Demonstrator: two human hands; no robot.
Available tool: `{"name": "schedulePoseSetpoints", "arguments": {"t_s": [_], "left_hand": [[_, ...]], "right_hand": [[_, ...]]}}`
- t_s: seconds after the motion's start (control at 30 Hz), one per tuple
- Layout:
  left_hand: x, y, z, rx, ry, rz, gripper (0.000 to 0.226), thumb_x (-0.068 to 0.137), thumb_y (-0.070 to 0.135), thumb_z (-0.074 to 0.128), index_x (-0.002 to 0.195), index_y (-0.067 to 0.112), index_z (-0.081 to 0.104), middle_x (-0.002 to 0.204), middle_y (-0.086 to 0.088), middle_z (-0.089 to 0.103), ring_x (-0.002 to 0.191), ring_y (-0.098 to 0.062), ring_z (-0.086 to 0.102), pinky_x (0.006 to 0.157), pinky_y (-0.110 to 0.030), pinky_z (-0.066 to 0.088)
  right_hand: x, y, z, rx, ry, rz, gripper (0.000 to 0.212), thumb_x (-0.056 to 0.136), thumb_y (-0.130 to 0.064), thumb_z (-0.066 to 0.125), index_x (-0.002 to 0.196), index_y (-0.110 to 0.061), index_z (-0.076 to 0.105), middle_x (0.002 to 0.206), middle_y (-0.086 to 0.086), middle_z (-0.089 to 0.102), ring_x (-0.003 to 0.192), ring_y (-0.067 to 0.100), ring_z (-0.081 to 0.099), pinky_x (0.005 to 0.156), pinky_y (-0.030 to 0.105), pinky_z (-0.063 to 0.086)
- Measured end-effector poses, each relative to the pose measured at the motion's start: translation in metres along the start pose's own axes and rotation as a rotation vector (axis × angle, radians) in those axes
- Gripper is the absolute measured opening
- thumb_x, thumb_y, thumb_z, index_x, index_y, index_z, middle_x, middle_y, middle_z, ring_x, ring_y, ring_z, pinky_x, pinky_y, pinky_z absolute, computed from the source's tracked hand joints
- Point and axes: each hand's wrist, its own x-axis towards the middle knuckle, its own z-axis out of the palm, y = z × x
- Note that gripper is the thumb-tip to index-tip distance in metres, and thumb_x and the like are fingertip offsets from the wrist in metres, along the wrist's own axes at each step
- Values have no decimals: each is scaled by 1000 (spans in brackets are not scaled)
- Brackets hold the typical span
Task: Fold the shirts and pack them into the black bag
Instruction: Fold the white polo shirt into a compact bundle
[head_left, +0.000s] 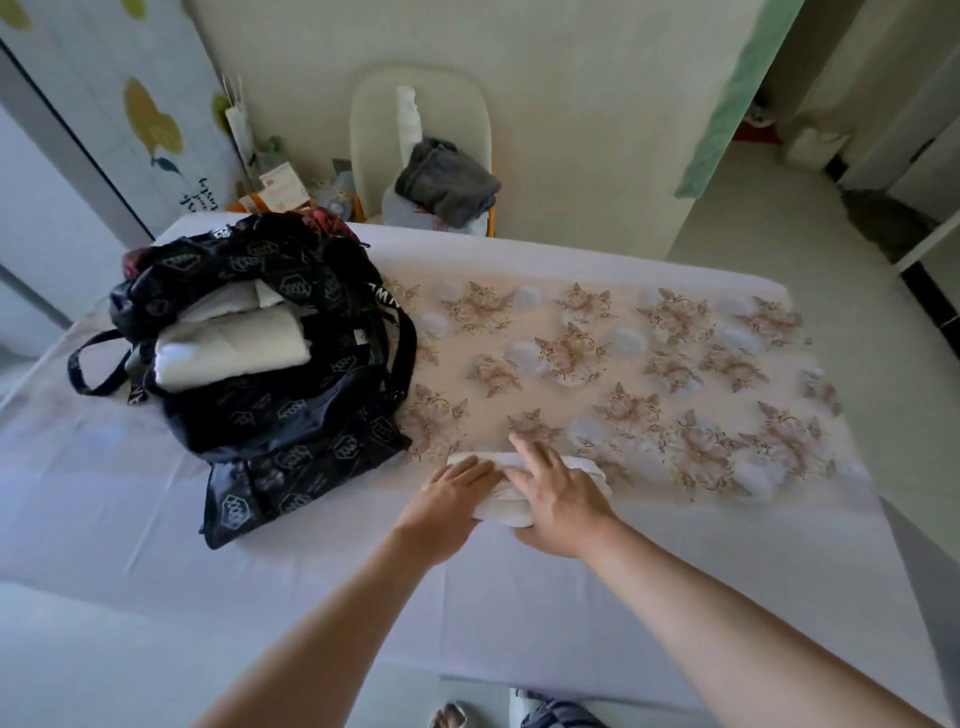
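A small folded white shirt (584, 465) lies on the table near its middle front. My left hand (447, 501) rests flat on its left part with straight fingers. My right hand (558, 491) presses down on its middle, fingers spread and straight. The black bag (291, 405) with a hexagon logo print sits open on the left of the table. Folded white shirts (234, 348) lie stacked inside its mouth. One black strap (91, 364) loops out to the left.
The table (156, 519) carries a white cloth and a floral cover (649, 374) on its right half. Behind it stands a white chair (421, 135) with a grey garment (449, 182). A wardrobe door is at the far left, a doorway at the right.
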Motion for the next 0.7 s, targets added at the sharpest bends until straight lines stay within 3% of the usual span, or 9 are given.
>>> {"name": "schedulePoseSetpoints", "arguments": {"t_s": [0.1,0.2,0.27,0.47,0.6,0.7], "left_hand": [[0,4,-8,-75,10,-34,60,90,17,66,147,20,45,152,2,43,144,-19,34,119,-27,16],[2,12,-35,-111,44,-101,51,90,17,64,140,21,52,139,1,57,127,-21,52,106,-30,37],[2,15,-60,-116,84,-145,46,90,19,62,136,24,55,131,1,62,115,-23,58,95,-32,44],[-15,-7,-132,-152,359,-232,38,90,26,64,127,29,58,118,11,59,101,-17,59,81,-33,50],[-30,-52,-174,-140,592,-297,48,96,26,59,141,20,45,136,5,50,121,-13,48,97,-25,43],[-41,-103,-197,-83,800,-394,42,98,22,55,137,11,44,135,-4,49,127,-19,42,108,-33,37]], "right_hand": [[5,-1,-3,-36,-34,-39,87,89,-47,62,156,-22,12,156,4,29,140,27,35,98,42,47],[13,0,-20,50,-13,-84,63,94,-35,60,148,-27,26,137,-1,50,120,28,56,91,41,50],[21,2,-40,142,1,-94,53,95,-34,58,142,-31,32,132,-2,55,112,28,61,89,41,51],[61,-20,-107,322,86,-171,51,94,-41,60,141,-33,41,136,-8,47,112,24,57,88,40,48],[102,-61,-149,483,144,-164,46,93,-41,61,136,-32,48,123,-9,55,104,19,57,80,35,45],[137,-98,-169,680,154,-100,41,92,-40,64,130,-31,52,112,-10,62,97,16,60,80,34,49]]}}
